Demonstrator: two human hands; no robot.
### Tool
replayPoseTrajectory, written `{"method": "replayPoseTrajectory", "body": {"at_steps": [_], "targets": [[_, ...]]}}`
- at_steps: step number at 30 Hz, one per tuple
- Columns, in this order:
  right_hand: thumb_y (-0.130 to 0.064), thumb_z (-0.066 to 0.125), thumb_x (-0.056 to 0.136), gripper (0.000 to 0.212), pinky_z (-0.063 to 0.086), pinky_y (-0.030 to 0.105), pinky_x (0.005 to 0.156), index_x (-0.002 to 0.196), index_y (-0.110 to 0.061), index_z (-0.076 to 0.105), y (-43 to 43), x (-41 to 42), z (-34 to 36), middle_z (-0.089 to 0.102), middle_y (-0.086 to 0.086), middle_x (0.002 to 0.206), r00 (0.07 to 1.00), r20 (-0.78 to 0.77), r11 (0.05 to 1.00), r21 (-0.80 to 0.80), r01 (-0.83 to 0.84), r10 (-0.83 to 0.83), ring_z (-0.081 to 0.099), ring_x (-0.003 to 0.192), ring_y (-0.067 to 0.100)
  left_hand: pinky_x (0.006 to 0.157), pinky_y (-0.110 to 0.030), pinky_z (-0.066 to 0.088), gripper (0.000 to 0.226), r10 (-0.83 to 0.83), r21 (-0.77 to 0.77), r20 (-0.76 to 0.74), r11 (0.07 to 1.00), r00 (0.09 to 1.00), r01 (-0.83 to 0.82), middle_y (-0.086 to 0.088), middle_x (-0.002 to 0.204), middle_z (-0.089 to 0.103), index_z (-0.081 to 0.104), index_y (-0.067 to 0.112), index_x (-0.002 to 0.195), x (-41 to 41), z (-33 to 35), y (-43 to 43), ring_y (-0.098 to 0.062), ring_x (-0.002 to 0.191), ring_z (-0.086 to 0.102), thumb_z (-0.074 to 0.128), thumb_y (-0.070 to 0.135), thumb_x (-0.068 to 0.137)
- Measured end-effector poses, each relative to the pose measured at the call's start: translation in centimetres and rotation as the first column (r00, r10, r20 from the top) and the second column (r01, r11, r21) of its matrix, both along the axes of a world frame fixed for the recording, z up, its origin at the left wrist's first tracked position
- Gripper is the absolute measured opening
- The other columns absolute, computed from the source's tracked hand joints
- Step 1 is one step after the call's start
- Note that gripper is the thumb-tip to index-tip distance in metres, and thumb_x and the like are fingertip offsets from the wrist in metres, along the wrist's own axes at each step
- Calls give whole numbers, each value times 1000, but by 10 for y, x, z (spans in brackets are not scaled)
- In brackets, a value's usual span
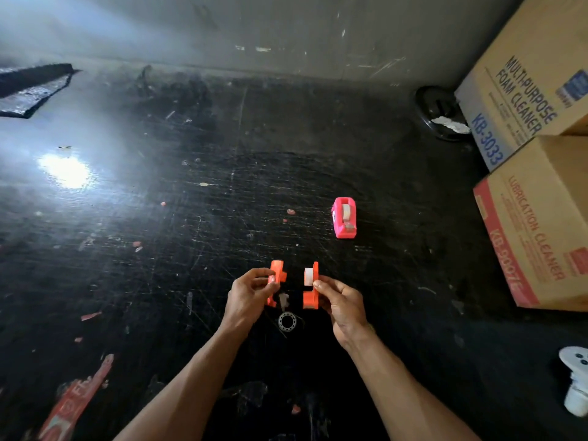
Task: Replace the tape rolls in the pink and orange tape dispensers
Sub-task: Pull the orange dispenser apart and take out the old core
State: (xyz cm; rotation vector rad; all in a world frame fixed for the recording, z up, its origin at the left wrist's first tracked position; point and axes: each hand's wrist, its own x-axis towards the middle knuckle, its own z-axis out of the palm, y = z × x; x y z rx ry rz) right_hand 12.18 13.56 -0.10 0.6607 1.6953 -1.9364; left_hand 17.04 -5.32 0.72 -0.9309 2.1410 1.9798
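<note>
Two halves are held apart, probably for loading, over the near edge of the scratched black counter [191, 218]. The left hand [246, 297] pinches an empty orange plastic shell [277, 275]. The right hand [342, 300] pinches the matching orange shell [310, 299] carrying a white tape roll [308, 276]. Both point lengthwise toward the far edge. Rightward stands the pink plastic dispenser [344, 218], likewise aligned.

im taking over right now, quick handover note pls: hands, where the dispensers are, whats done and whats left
Left hand: grips the empty orange half.
Right hand: pinches the other orange half, with a white tape roll seated in it. The two halves are held apart.
Pink dispenser: closed, with a roll inside, standing on the black table beyond the right hand.
Clear ring: lies on the table between the wrists; I cannot tell whether it is a spent core or a roll.
Done: the orange dispenser is open and loaded; the pink looks finished.
Left: close the orange halves, probably.
</note>
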Motion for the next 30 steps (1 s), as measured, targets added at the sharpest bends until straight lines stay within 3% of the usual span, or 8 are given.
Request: {"method": "replayPoseTrajectory", "body": {"at_steps": [3, 6, 11, 14, 18, 22, 25, 30], "targets": [[-11, 80, 87, 20, 60, 46, 98, 107, -10, 79, 0, 0, 1, 83, 12, 100, 1000, 21, 1000, 21, 8, -9, 78, 102, 31, 62, -27, 63, 15, -40, -308, 33, 950, 999, 48, 3, 94, 76, 73, 32, 102, 6, -9, -6, -10, 70, 75, 76, 25, 89], [-15, 82, 86, 18, 60, 47, 99, 104, -13, 80, 1, 1, -1, 83, 10, 99, 1000, 22, 999, 54, -6, 5, 78, 100, 28, 70, -38, 63, 15, -90, -475, 80, 872, 993, 117, 9, 98, 63, 70, 37, 98, 11, -15, -9, -12, 75, 70, 73, 30, 85], [-15, 81, 87, 12, 60, 42, 97, 99, -18, 80, 3, 0, 3, 83, 6, 98, 1000, 15, 996, 92, -4, 2, 78, 99, 23, 77, -40, 61, 22, -148, -520, 101, 835, 984, 179, 8, 107, 61, 70, 34, 109, 9, -15, -8, -16, 86, 69, 71, 35, 88], [-16, 81, 87, 15, 61, 38, 92, 102, -17, 79, 3, -1, 6, 83, 5, 96, 1000, 18, 996, 94, -9, 7, 79, 94, 21, 86, -34, 56, 39, -138, -523, 88, 836, 987, 164, 5, 122, 61, 66, 29, 128, 5, -14, -4, -18, 106, 65, 72, 36, 89], [-19, 82, 87, 20, 62, 38, 92, 106, -16, 80, 0, 1, 7, 83, 4, 97, 1000, -14, 993, 111, -26, 28, 79, 95, 20, 95, -27, 49, 52, -106, -401, -33, 912, 994, 84, 8, 126, 62, 65, 25, 134, 1, -4, 6, -10, 113, 61, 81, 32, 85], [-19, 79, 89, 16, 61, 42, 96, 105, -16, 80, -2, 7, 9, 83, 5, 98, 995, -64, 992, 108, -63, 70, 79, 96, 22, 98, -26, 54, 49, -92, -119, -112, 990, 989, 78, 7, 118, 72, 68, 26, 130, -6, 4, 16, -5, 108, 69, 83, 30, 83], [-19, 78, 91, 16, 61, 46, 98, 106, -14, 80, -2, 11, 13, 84, 7, 98, 992, -77, 993, 73, -91, 97, 80, 96, 25, 93, -24, 57, 44, -126, 81, -154, 987, 980, 140, -2, 115, 76, 69, 23, 129, -9, 12, 23, -10, 107, 73, 79, 21, 87], [-15, 75, 93, 16, 60, 47, 99, 108, -12, 79, -2, 16, 19, 83, 10, 97, 990, -87, 994, 17, -105, 106, 80, 96, 27, 89, -31, 61, 31, -170, 140, -187, 970, 968, 197, -3, 108, 80, 74, 20, 119, -8, 17, 27, -15, 102, 76, 77, 17, 89]]}}
